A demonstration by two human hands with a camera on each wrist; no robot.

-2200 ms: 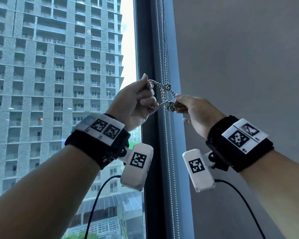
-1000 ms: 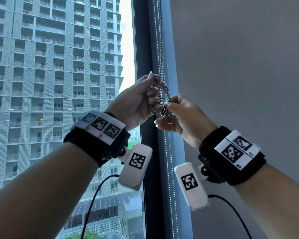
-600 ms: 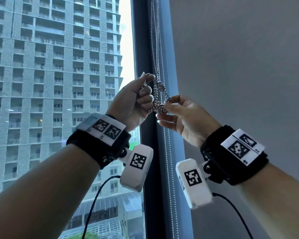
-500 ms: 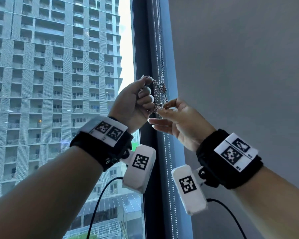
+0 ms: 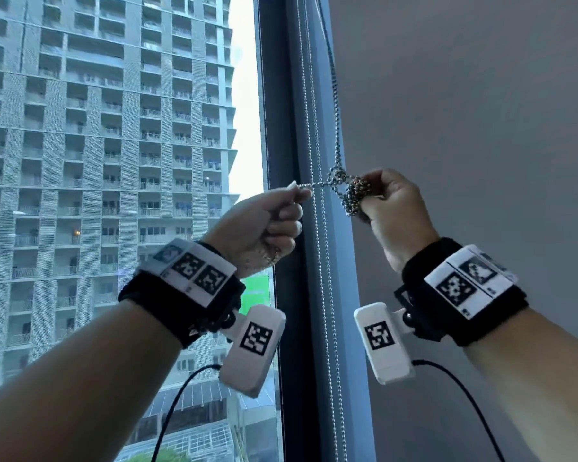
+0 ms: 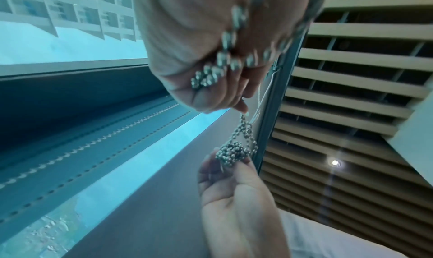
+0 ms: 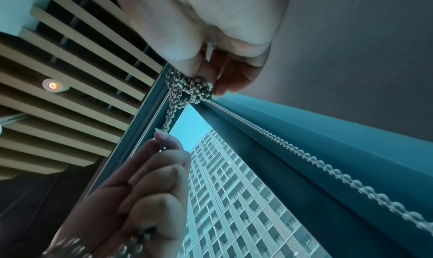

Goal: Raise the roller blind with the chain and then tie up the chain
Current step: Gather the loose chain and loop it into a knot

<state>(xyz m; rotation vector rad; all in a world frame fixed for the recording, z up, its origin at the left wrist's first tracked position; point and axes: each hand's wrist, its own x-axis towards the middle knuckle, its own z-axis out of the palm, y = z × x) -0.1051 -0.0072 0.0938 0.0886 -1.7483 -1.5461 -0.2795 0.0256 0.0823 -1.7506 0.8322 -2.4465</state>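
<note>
Now pinching a chain (image 5: pixel 337 141) strand at left hand (image 5: pixel 264 225) fingertips; gripping its bunched knot (image 5: pixel 352 195) in right hand (image 5: pixel 394 211), beside window frame (image 5: pixel 281 128). Seen only from wrists: slatted ceiling (image 6: pixel 351 76). Pulled further apart than before, strand taut.

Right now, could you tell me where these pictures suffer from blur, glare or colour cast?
Head view: sharp, with bright sky behind the left hand. Left wrist view: chain beads nearest the lens smear with blur; the ceiling lamp flares in a streak. Right wrist view: blue cast; the right hand looms soft.
</note>
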